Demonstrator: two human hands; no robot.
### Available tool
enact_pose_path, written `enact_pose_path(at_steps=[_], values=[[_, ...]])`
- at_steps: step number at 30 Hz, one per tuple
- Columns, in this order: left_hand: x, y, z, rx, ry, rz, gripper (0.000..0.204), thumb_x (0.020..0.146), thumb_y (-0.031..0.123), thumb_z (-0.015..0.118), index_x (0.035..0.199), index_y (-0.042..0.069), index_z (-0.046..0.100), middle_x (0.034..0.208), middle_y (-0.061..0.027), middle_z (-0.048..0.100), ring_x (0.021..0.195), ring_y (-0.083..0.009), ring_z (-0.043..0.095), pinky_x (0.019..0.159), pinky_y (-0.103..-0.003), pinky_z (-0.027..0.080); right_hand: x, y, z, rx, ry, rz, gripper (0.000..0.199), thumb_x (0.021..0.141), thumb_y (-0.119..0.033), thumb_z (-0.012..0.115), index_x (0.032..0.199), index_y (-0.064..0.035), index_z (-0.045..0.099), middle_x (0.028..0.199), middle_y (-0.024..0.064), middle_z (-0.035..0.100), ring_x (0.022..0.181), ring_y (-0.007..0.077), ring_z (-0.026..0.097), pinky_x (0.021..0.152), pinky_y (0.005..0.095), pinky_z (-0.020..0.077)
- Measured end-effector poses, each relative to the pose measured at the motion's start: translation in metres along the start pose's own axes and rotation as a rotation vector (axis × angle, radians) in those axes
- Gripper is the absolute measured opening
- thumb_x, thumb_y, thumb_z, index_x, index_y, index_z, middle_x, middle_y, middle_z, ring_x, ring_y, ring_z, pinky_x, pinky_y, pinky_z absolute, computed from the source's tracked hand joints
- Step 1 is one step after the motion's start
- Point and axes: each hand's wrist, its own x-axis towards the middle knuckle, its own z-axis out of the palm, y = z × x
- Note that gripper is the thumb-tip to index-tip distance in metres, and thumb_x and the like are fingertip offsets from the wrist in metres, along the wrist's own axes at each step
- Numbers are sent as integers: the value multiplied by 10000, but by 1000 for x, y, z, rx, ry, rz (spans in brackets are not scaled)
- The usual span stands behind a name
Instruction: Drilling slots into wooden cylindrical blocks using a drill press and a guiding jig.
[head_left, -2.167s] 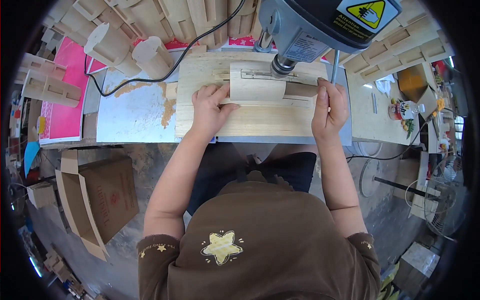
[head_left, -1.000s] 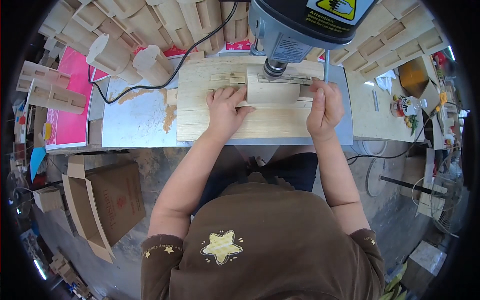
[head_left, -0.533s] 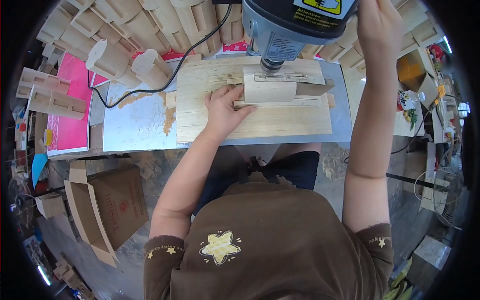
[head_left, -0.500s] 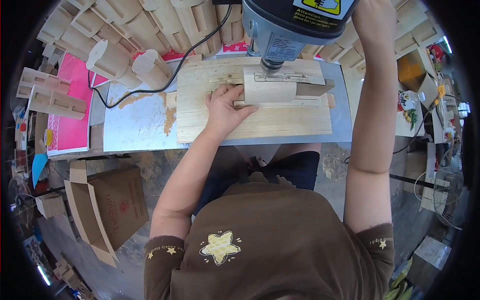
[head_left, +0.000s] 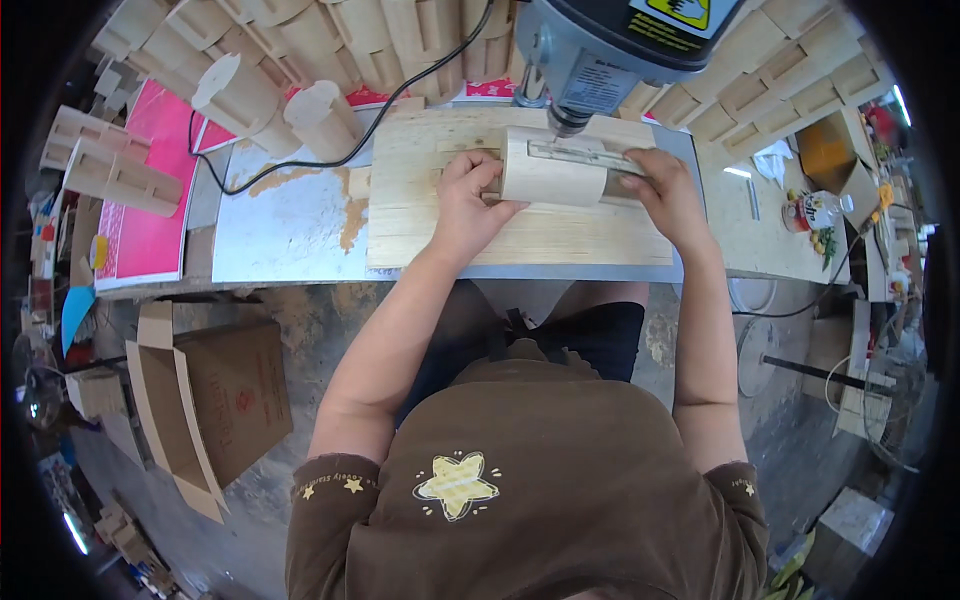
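Note:
A pale wooden cylinder (head_left: 550,178) lies on its side on a wooden board (head_left: 520,240), under the chuck (head_left: 568,122) of a drill press (head_left: 610,60). Along its upper side runs a narrow slotted strip (head_left: 575,154) that reaches past its right end. My left hand (head_left: 468,205) grips the cylinder's left end, fingers curled behind and thumb along the near edge. With my right hand (head_left: 672,195) I pinch the strip's right end between thumb and fingers. The fingertips there partly cover what they hold.
Stacked wooden cylinders with cut recesses (head_left: 350,50) line the back. A black cable (head_left: 345,160) crosses the white sheet at left, near sawdust (head_left: 353,220). A plastic bottle (head_left: 812,210) stands at right. An open cardboard box (head_left: 235,400) sits on the floor.
My right hand has come down from beside the drill press to the right end of the strip. My left hand stays at the cylinder's left end. The whole view has shifted slightly.

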Motion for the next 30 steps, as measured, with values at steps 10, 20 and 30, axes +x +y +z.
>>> enact_pose_path(at_steps=[10, 20, 30], values=[[-28, 57, -216, -44, 186, -129, 344, 659, 101, 798, 935, 12, 614, 1303, -120, 384, 1063, -196, 539, 833, -310, 482, -46, -54, -5, 44, -40, 56, 260, 732, -91, 655, 986, -50, 618, 917, 101, 620, 912, 277, 564, 938, 407, 325], [-51, 30, -290, 834, 552, -321, 444, 497, 249, 816, 823, 13, 629, 1106, -135, 510, 996, -310, 536, 861, -376, 461, -52, -75, 9, 137, 41, 25, 289, 687, -77, 687, 967, -35, 624, 884, 120, 626, 834, 295, 565, 808, 379, 410], [-94, -48, -251, 448, 884, -390, 844, 562, 151, 825, 1259, -8, 375, 1151, -157, 491, 967, -257, 571, 827, -354, 495, -54, -77, 11, 191, 11, 170, 299, 699, -7, 653, 995, -30, 613, 891, 119, 607, 826, 280, 556, 733, 337, 439]])
